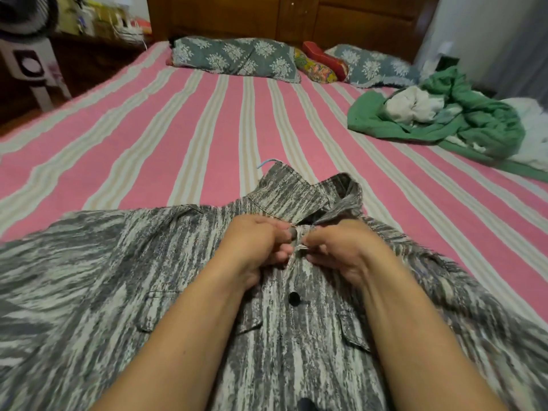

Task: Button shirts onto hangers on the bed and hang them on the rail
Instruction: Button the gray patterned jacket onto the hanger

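Observation:
A grey and white streaked shirt (124, 277) lies flat on the pink striped bed (178, 120), collar pointing away from me. A blue hanger hook (264, 163) pokes out beyond the collar; the hanger's body is hidden inside the shirt. My left hand (255, 244) and my right hand (341, 247) meet just below the collar, and both pinch the shirt's front edges at the top button. A black button (293, 298) below them sits fastened on the placket.
A heap of green and white clothes (444, 114) lies on the bed at the right. Patterned pillows (234, 56) line the wooden headboard (296, 16). A fan (29, 54) and a cluttered dark table stand left of the bed.

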Motion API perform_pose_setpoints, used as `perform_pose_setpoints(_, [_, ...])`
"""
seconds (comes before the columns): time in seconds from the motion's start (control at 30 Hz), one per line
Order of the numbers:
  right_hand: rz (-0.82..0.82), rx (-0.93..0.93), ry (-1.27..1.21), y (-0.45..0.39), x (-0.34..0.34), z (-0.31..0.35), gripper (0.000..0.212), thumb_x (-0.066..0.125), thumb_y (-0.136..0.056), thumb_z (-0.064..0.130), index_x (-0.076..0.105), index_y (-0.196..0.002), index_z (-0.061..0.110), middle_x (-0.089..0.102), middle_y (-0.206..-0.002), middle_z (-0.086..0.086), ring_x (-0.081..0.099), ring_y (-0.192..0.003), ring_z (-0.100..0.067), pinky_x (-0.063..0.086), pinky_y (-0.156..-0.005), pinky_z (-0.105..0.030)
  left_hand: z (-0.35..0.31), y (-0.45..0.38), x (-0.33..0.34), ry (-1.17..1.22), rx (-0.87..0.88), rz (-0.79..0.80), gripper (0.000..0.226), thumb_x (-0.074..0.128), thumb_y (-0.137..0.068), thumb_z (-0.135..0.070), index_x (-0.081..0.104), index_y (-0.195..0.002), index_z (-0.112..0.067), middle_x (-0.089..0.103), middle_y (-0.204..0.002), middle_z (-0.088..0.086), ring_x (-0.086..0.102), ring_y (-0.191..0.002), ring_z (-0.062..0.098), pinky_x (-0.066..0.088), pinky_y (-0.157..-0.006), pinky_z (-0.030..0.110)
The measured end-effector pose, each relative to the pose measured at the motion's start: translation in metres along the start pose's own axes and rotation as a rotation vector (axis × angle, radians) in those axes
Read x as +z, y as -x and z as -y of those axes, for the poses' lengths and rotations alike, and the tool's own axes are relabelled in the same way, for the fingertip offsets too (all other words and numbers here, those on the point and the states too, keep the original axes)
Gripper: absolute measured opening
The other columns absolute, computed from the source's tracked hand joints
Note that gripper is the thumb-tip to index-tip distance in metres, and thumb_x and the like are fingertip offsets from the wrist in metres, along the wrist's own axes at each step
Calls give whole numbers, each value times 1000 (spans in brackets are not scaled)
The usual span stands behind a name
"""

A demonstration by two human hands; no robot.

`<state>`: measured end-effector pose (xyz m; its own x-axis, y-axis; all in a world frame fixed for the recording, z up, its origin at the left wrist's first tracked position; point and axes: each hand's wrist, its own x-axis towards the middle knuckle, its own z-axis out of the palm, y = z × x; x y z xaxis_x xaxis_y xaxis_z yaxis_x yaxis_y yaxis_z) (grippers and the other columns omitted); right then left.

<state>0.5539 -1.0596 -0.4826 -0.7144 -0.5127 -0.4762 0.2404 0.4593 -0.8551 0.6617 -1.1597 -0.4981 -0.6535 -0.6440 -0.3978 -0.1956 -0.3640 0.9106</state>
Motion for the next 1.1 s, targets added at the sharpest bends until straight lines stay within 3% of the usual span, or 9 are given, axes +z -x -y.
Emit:
perform_pose_setpoints(0.1, [37, -15, -123, 1, -5, 1, 11, 68, -81, -17, 63, -83, -7, 67, -82, -14, 70, -55, -15, 63, -77, -36, -3, 0, -3, -14, 0, 25, 12, 69, -88, 6, 74, -96, -1, 75, -85, 11, 53, -48, 7, 42, -42, 19])
perform_pose_setpoints(0.23, [188, 12, -211, 0, -11, -1, 13, 66, -82, -17, 65, -94, -11, 70, -83, -12, 72, -64, -14, 61, -71, -27, -5, 3, 1, -70, 21, 27, 11, 69, -88, 5, 75, -93, -3, 74, -81, 12, 53, -47, 8, 43, -43, 20])
perform_pose_setpoints(0.5, [338, 33, -300, -7, -25, -8, 19, 77, -66, -8, 62, -72, 2, 51, -70, -9, 59, -68, -17, 61, -72, -33, -2, 4, 5, -311, 175, -101, 11, 75, -86, -9, 79, -82, -18, 64, -50, -2, 55, -46, 12, 43, -50, 22])
perform_pose_setpoints(0.6, [358, 19, -286, -6, -27, -6, 19, 77, -69, -6, 63, -77, 2, 53, -73, -10, 62, -74, -20, 61, -75, -35, 1, 3, 6, -341, 215, -136, 10, 77, -85, -13, 79, -79, -21, 68, -57, -2, 60, -57, 17, 49, -62, 28])
perform_pose_setpoints(0.7, [390, -6, -248, -4, -30, -5, 12, 71, -80, -10, 62, -83, -1, 63, -66, -8, 68, -70, -18, 56, -93, -42, 3, 1, 5, -327, 196, -107, 10, 77, -87, -13, 80, -83, -20, 74, -71, 1, 65, -67, 17, 55, -73, 33])
perform_pose_setpoints(0.77, [430, -15, -229, -2, -31, -4, 11, 66, -83, -12, 70, -89, -3, 72, -82, -15, 72, -83, -23, 55, -97, -41, 3, 1, 5, -379, 224, -111, 9, 75, -90, -16, 80, -88, -23, 76, -84, -1, 68, -80, 15, 56, -79, 32])
perform_pose_setpoints(0.83, [430, -18, -203, -2, -31, -4, 20, 63, -84, -15, 76, -93, -3, 74, -98, -20, 72, -92, -26, 59, -89, -37, 3, 2, 5, -432, 240, -107, 10, 72, -92, -17, 80, -93, -24, 75, -91, -3, 68, -87, 13, 53, -79, 30])
perform_pose_setpoints(0.97, [285, -95, -177, -2, -22, -5, 32, 45, -87, -25, 67, -98, -4, 74, -94, -20, 76, -90, -27, 64, -76, -36, 0, 4, 1, -455, 215, 22, 15, 75, -88, -18, 77, -102, -22, 77, -89, -1, 72, -84, 13, 56, -76, 29])
perform_pose_setpoints(1.1, [372, -266, -220, 6, -10, 4, 40, 35, -82, -25, 55, -103, 2, 75, -107, -18, 73, -103, -28, 59, -79, -36, 4, 10, 10, -594, 322, 29, 14, 78, -89, -27, 76, -102, -30, 76, -86, -10, 71, -78, 6, 48, -65, 20])
